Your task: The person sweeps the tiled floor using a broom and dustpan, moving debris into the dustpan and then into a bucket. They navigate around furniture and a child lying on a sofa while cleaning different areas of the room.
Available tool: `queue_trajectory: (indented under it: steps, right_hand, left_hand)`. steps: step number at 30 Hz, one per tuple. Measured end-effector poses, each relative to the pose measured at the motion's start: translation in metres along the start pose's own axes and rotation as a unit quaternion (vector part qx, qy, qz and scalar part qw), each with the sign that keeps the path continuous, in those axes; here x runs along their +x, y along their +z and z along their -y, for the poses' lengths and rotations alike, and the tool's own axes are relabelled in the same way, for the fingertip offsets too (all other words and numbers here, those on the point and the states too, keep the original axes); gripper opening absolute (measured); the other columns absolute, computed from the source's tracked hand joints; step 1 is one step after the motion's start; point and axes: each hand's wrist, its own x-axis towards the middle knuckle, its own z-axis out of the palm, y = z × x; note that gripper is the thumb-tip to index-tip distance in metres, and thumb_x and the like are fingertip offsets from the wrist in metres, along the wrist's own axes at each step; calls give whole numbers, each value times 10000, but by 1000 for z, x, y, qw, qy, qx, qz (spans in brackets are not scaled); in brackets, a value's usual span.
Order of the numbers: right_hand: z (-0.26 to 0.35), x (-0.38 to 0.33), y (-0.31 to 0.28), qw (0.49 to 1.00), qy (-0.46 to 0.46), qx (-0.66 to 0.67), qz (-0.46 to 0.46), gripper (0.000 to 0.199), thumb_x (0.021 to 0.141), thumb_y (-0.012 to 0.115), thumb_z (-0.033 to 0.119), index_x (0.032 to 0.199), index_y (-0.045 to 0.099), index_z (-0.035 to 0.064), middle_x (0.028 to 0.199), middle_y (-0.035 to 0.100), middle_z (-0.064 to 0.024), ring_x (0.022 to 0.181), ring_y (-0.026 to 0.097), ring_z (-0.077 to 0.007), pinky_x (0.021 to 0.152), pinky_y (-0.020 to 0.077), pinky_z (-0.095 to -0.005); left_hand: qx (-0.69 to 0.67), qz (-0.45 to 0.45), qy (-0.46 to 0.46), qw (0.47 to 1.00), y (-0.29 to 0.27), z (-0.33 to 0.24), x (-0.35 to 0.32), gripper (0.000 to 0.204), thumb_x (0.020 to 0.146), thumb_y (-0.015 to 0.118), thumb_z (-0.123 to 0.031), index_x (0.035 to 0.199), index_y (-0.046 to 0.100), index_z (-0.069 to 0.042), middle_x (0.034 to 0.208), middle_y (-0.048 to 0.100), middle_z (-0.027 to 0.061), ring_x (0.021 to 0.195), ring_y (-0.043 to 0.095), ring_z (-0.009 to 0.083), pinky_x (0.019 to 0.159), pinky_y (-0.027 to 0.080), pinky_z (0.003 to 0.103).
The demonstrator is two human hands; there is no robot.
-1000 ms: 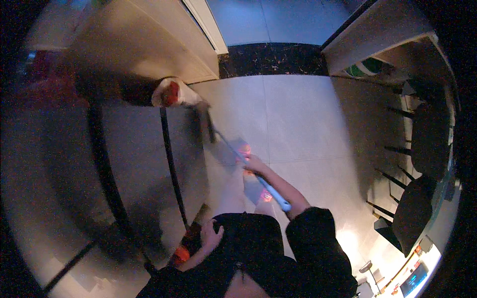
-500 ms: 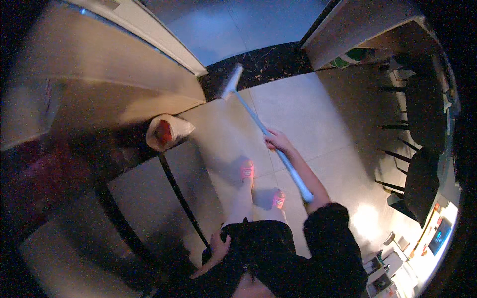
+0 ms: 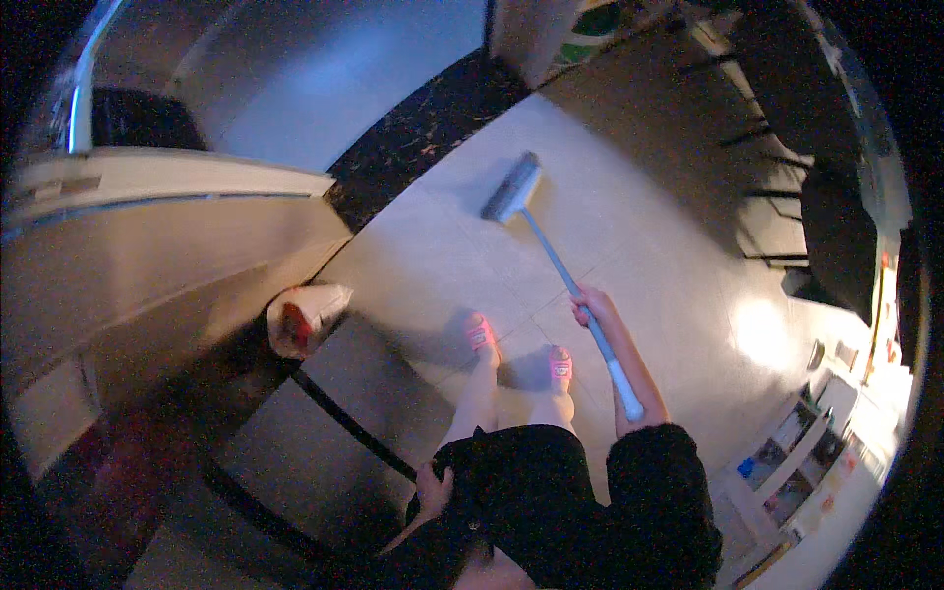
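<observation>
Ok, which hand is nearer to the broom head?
Right. The right hand grips the broom pole, down and to the right of the broom head in view. The left hand is farther below, beside the black shorts.

1 downward head view, edges rather unclear

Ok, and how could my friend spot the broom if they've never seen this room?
Find the dark stone strip across the doorway, then look at the pale floor on the person's side of it. The broom shows against that floor, gripped by the right hand. Unlike the pink slippers nearby, it has a long, pale blue handle and a wide head.
</observation>
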Motion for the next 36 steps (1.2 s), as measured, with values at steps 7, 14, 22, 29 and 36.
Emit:
queue_trajectory:
  steps: [7, 14, 22, 29, 36]
  right_hand:
    - [-94, -119, -119, 978, 19, 2, -206, 448, 743, 512, 59, 1174, 399, 110, 507, 418, -20, 332, 355, -80, 298, 295, -210]
    - [-16, -52, -57, 978, -101, 177, -34, 499, 696, 558, -31, 1152, 387, 80, 743, 541, -120, 595, 568, -192, 535, 499, -287]
    - [-33, 36, -159, 959, -183, -196, -92, 68, 656, 557, 145, 672, 527, 86, 497, 498, -30, 401, 494, -116, 383, 390, -247]
    - [-240, -134, -330, 975, -54, 69, -205, 331, 673, 526, 89, 994, 513, 10, 502, 475, -29, 380, 448, -99, 355, 359, -238]
    - [-235, -239, -296, 976, -30, 43, -213, 453, 681, 536, 32, 1125, 447, 40, 568, 503, -59, 411, 475, -124, 358, 388, -240]
  left_hand:
    - [60, 16, 59, 996, 8, -13, 4, 419, 730, 548, -233, 1024, 437, 45, 956, 469, 210, 917, 441, 335, 792, 357, 391]
    - [131, 30, 48, 990, 8, -83, -36, 384, 721, 556, -189, 1010, 447, 37, 962, 461, 203, 908, 443, 328, 794, 354, 385]
    - [223, 19, 87, 971, 74, -108, -45, 331, 726, 544, -178, 970, 454, 27, 936, 459, 196, 905, 436, 339, 791, 356, 382]
    - [305, 17, 124, 944, 121, -104, -48, 379, 747, 502, -244, 1008, 422, 19, 945, 448, 208, 881, 442, 350, 762, 366, 403]
    - [323, 4, 107, 940, 143, -88, -56, 375, 742, 491, -251, 1004, 419, 7, 972, 444, 208, 888, 442, 354, 774, 366, 412]
